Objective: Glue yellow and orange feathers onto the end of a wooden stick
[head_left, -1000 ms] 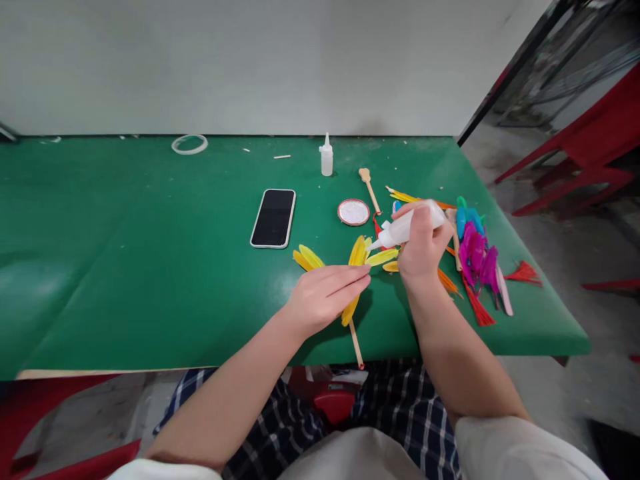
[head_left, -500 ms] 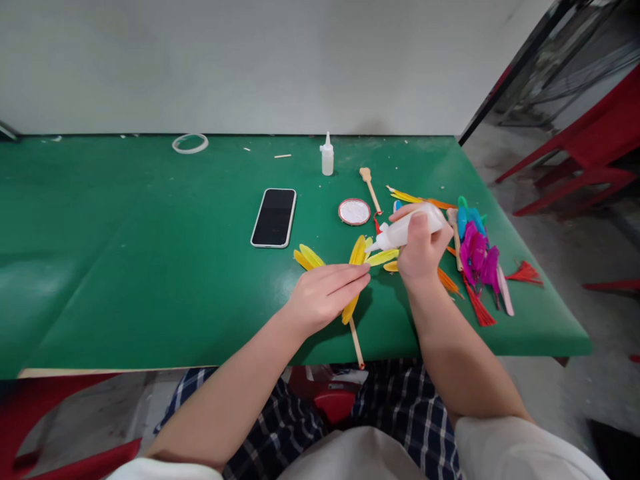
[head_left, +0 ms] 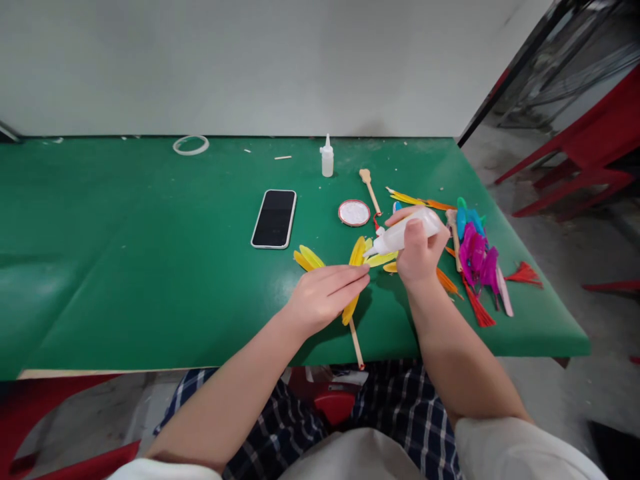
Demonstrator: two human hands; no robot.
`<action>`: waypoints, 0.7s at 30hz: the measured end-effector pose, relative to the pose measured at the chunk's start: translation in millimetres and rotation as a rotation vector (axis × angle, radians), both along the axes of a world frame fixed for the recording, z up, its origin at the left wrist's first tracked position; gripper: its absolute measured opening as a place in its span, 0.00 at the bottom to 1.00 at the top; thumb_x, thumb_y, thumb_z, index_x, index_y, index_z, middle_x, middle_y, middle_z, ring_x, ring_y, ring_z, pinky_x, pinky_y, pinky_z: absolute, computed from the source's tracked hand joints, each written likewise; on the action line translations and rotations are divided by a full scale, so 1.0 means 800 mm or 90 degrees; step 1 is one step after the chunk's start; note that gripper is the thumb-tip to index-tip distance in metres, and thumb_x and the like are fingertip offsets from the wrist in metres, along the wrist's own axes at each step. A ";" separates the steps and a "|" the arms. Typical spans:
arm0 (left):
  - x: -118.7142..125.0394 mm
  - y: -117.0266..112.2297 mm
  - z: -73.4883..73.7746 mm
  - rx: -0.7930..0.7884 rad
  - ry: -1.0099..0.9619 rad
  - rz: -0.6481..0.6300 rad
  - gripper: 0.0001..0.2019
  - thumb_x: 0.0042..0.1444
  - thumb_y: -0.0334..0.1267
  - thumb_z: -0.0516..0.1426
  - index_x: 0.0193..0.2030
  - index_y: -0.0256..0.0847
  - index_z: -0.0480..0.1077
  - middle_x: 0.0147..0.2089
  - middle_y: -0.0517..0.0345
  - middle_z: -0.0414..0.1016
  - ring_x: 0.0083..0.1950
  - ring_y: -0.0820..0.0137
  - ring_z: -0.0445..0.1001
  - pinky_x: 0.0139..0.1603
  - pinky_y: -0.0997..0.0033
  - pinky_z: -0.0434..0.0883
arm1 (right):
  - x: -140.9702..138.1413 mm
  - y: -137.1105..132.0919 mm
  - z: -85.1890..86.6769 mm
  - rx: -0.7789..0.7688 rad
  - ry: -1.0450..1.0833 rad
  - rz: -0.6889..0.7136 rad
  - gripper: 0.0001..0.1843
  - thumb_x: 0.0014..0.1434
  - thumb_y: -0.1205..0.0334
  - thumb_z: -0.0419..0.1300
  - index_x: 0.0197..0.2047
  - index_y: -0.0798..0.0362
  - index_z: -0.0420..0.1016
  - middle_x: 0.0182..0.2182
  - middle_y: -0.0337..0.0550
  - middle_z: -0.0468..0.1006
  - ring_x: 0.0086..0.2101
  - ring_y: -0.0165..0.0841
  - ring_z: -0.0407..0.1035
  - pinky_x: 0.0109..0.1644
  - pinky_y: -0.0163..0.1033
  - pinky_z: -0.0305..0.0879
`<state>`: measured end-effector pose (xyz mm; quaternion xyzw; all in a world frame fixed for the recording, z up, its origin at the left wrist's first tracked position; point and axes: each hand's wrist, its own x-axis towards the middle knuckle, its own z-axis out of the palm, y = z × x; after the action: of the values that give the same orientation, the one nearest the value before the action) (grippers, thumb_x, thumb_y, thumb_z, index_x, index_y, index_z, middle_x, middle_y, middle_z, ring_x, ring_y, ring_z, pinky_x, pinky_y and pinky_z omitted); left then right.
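My left hand (head_left: 327, 297) holds a yellow feather fan (head_left: 351, 310) with its fingers together across the feathers; the thumb is hidden. A thin wooden stick handle (head_left: 356, 345) points from the fan toward the table's near edge. Yellow feathers (head_left: 311, 257) spread out on both sides of the hand. My right hand (head_left: 423, 252) is wrapped round a translucent white squeeze bottle (head_left: 406, 231), tilted with its nozzle down and left. The nozzle tip is at the yellow feathers beside my left fingertips; whether it touches them I cannot tell.
On the green table (head_left: 150, 287) are a phone (head_left: 274, 219), a round white disc with a red rim (head_left: 354, 213), a small upright bottle (head_left: 327, 160), a wooden handle (head_left: 370, 190) and a tape ring (head_left: 191, 145). Magenta feathers (head_left: 477, 257) and red tassels (head_left: 479, 303) lie at right.
The bottle's nozzle has shifted slightly down and left along the feathers, with my right hand moving a little left. My left hand and the fan stay nearly still.
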<state>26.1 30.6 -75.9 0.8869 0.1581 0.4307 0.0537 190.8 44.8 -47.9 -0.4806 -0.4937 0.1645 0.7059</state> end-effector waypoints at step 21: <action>-0.006 -0.007 0.004 0.036 -0.087 0.033 0.18 0.51 0.22 0.57 0.49 0.33 0.67 0.48 0.47 0.74 0.48 0.67 0.73 0.47 0.67 0.76 | 0.007 0.012 -0.002 -0.033 0.195 0.088 0.30 0.53 0.33 0.41 0.25 0.50 0.67 0.19 0.37 0.62 0.19 0.27 0.61 0.19 0.34 0.58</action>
<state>21.0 25.4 -72.8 0.8523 0.1649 0.4956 0.0279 196.4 54.6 -49.4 -0.4331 -0.4075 0.2967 0.7472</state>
